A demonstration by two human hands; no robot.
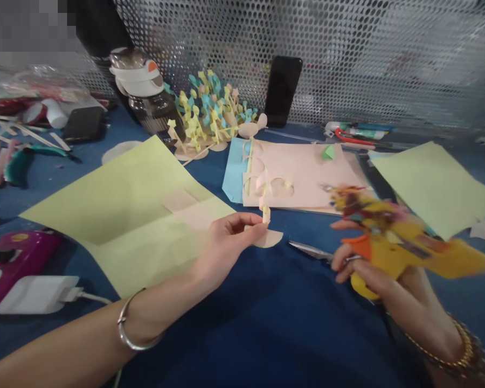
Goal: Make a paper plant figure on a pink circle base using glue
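My left hand (232, 237) pinches a small pale paper piece (269, 238) with a rounded base, from which a thin folded paper stalk (265, 213) stands up. My right hand (372, 275) is wrapped round a yellow glue gun (392, 250) with an orange trigger, blurred by motion, its nozzle pointing up and left. Metal scissor blades (311, 250) point left from beside the right fingers; whether these fingers touch the scissors I cannot tell. Under and behind the left hand lies a large yellow-green sheet (133, 188). Pink sheets (303, 161) with cut-out round holes lie beyond the hands.
Many small paper stalks (210, 110) stand at the back, between a dark bottle (151, 102) and an upright phone (283, 89). Teal pliers (20, 164), a magenta device (28, 258) and a white adapter (36, 293) lie left. Another yellow-green sheet (440, 183) lies right.
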